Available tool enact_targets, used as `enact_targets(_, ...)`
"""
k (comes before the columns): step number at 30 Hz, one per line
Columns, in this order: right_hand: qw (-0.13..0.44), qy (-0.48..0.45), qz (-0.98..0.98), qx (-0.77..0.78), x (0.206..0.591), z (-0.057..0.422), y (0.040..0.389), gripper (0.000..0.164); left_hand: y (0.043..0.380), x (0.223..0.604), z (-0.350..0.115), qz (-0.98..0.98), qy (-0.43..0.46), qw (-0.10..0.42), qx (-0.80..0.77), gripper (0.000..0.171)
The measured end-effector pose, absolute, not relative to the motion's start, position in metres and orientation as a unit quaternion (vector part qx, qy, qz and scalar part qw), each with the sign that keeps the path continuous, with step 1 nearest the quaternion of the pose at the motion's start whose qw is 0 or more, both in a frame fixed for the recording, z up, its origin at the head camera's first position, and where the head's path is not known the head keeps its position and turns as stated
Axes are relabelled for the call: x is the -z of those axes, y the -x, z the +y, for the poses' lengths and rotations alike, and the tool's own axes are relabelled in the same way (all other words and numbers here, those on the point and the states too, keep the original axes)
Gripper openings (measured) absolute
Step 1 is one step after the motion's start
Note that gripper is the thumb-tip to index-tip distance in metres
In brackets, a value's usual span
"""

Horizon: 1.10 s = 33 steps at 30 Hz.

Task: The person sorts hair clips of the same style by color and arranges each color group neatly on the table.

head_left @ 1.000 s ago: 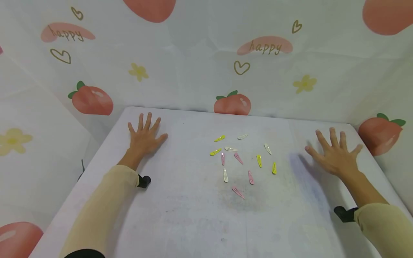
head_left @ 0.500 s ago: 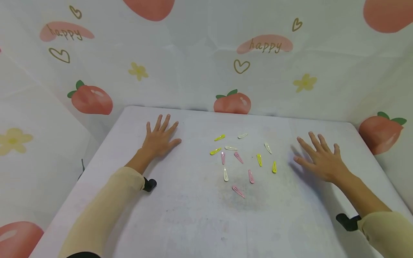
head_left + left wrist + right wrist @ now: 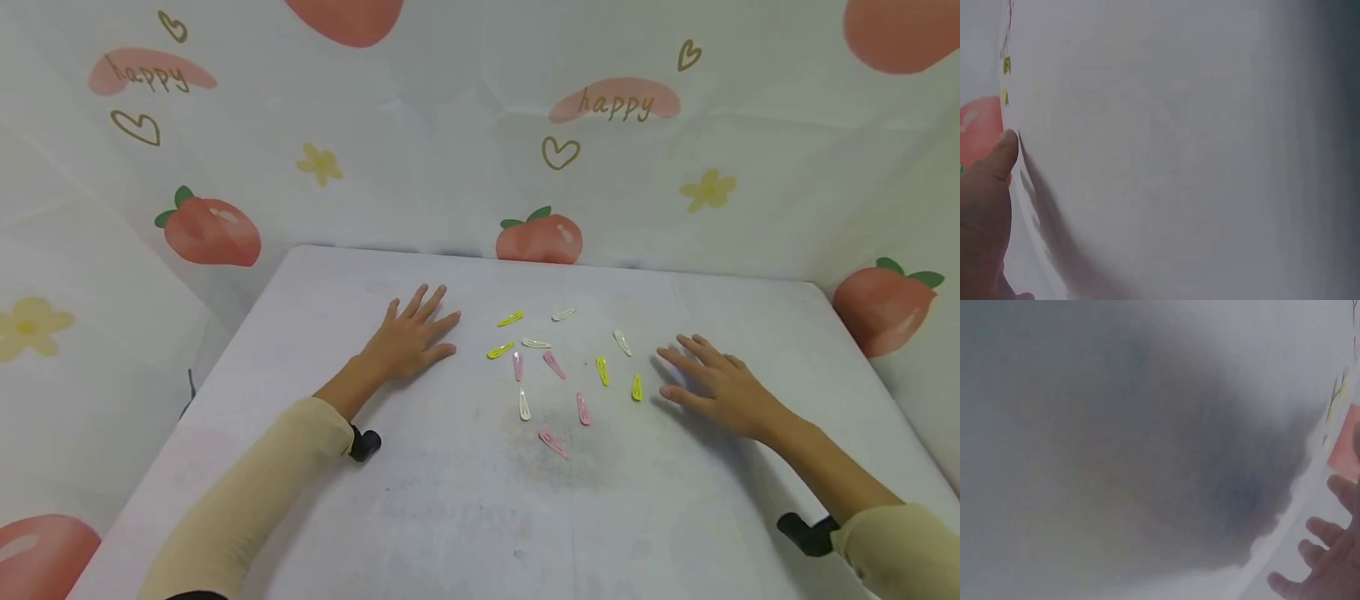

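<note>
Several snap hair clips lie scattered on the white table: yellow ones [image 3: 500, 351], white ones [image 3: 524, 405] and pink ones [image 3: 553, 444]. My left hand [image 3: 408, 343] is left of the clips, its fingers spread and nothing held; the yellow pair at the left of the group is nearest. On the other side, my right hand [image 3: 723, 387] hovers over the table with extended fingers, a short way right of a yellow clip [image 3: 637, 387]. In the left wrist view the thumb [image 3: 1004, 156] shows at the left edge; the right wrist view catches fingers [image 3: 1325, 532] at the lower right.
The white table [image 3: 450, 517] ends at the back against a hanging cloth [image 3: 435, 125] printed with peaches, hearts and flowers. More cloth hangs at both sides. Faint grey and bluish stains mark the tabletop.
Both hands have moved inward toward the hair clips, the left hand to the right and slightly nearer, the right hand to the left. The clips have stayed in place.
</note>
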State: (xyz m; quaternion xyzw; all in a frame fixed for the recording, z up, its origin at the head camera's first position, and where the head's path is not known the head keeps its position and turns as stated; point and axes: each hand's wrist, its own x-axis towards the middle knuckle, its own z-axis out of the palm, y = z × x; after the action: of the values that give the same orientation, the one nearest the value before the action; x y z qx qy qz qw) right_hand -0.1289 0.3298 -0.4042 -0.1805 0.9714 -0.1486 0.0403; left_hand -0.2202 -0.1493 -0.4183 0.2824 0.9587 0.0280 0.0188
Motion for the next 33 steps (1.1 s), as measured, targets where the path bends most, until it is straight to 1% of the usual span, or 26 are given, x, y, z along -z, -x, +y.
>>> enact_targets(5,0.049,0.199,0.961,0.184,0.406,0.322,0.128,0.067,0.215,0.421,-0.138,0.945,-0.323,0.015,-0.037,0.056)
enact_targets(13,0.064,0.192,0.953,0.227,0.41,0.31,0.13,0.061,0.21,0.419,-0.123,0.919,-0.392,0.004,-0.048,0.043)
enact_targets(27,0.033,0.193,0.955,0.223,0.413,0.299,0.133,0.05,0.203,0.418,-0.109,0.911,-0.402,0.004,-0.094,0.037)
enact_targets(30,0.028,0.194,0.956,0.22,0.414,0.298,0.133,0.049,0.203,0.419,-0.105,0.911,-0.401,0.004,-0.102,0.039)
enact_targets(33,0.026,0.195,0.956,0.22,0.414,0.297,0.133,0.048,0.204,0.419,-0.101,0.916,-0.388,-0.007,-0.103,0.043)
